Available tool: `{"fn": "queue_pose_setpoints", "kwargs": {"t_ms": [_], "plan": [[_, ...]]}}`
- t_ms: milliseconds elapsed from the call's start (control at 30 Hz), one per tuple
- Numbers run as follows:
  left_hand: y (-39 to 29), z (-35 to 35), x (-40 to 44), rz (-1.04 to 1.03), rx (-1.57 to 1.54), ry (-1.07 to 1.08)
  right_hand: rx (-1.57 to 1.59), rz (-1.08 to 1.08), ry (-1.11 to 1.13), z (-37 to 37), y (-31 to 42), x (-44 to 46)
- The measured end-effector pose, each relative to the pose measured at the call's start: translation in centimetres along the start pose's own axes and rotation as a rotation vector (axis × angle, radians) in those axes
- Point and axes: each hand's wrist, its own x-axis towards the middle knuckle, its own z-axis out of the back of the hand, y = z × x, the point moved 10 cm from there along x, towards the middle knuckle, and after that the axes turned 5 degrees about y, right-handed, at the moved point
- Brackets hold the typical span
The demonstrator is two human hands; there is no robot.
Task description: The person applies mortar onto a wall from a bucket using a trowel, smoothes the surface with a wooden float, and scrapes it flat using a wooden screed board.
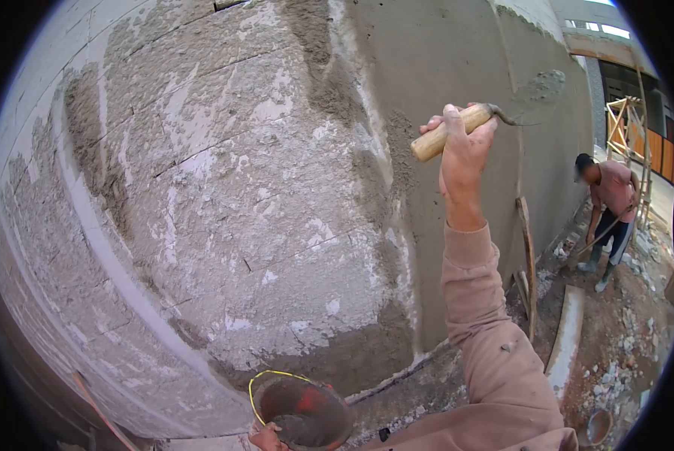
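Observation:
My right hand [466,150] is raised before the wall, its fingers closed round the wooden handle of a trowel [451,133]. The trowel's bent metal neck points right; its blade is seen nearly edge-on and is hard to make out. A rough lump of wet mortar [545,85] shows just beyond it, and I cannot tell whether it touches the wall. Low in the view, my left hand [268,436] grips the rim of a bucket [335,410] with a yellow handle. Grey mortar [307,430] lies inside the bucket.
The block wall [254,188] is roughly coated on the left; smooth grey plaster [442,68] covers its right part. Wooden strips [528,263] lean there, and a pale board [566,338] lies on rubble-strewn ground. Another person [613,195] bends over a long-handled tool farther right.

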Motion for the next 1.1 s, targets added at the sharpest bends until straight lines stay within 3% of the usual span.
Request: {"fn": "queue_pose_setpoints", "kwargs": {"t_ms": [100, 133, 233, 333, 400, 467, 533, 633, 667, 700, 733, 867, 933, 1000, 1100], "plan": [[0.8, -0.7, 3.6, -0.303, -0.014, 0.192, -0.266, 0.3, -0.202, 0.8, 1.6, 6.8], [5.5, -0.3, 8.7, 0.077, 0.341, 0.177, -0.336, 0.381, -0.245, 0.9, 1.6, 8.7], [5.6, 1.1, 6.7, 0.092, 0.179, 0.08, -0.741, 0.669, -0.434, 0.4, -0.5, 13.4], [4.2, 1.2, 4.6, 0.063, 0.095, 0.033, -0.924, 0.636, -0.438, -1.3, -6.6, 17.2], [3.8, 1.3, 4.0, 0.057, 0.066, 0.029, -1.104, 0.281, -0.166, -1.8, -13.5, 19.3], [3.6, 1.5, 3.6, 0.045, 0.042, 0.032, -1.451, -0.186, 0.508, -3.0, -22.7, 16.7], [3.7, 1.8, 3.9, 0.024, 0.004, 0.056, -1.225, -0.123, 0.704, -5.0, -20.1, 4.3], [3.5, 1.5, 5.2, 0.033, -0.076, 0.192, -0.729, -0.287, 1.05, -4.5, -14.9, -14.9], [4.7, 1.4, 8.0, 0.204, 0.142, 0.415, -0.637, -0.594, 1.246, -3.7, -14.0, -21.5], [7.1, 1.4, 9.2, 0.383, 0.363, 0.632, -0.495, -0.749, 1.443, -2.5, -13.9, -28.5], [7.0, 1.1, 10.4, 0.292, 0.299, 0.613, -0.158, -1.364, 1.487, -0.8, -12.6, -36.2], [7.5, 1.0, 10.3, -0.094, 0.04, 0.481, 0.106, -1.822, 1.594, 3.2, -8.9, -60.3], [2.5, 0.3, 2.4, -0.328, -0.049, 0.36, -0.093, -1.788, 1.667, 5.5, -8.3, -71.0], [0.0, -0.4, -4.2, -0.501, -0.098, 0.349, -0.127, -1.917, 1.563, 6.7, -4.9, -79.6], [-0.7, -0.5, -11.1, -0.657, -0.092, 0.404, 0.569, -2.554, 1.142, 5.7, 5.2, -87.5]]}}
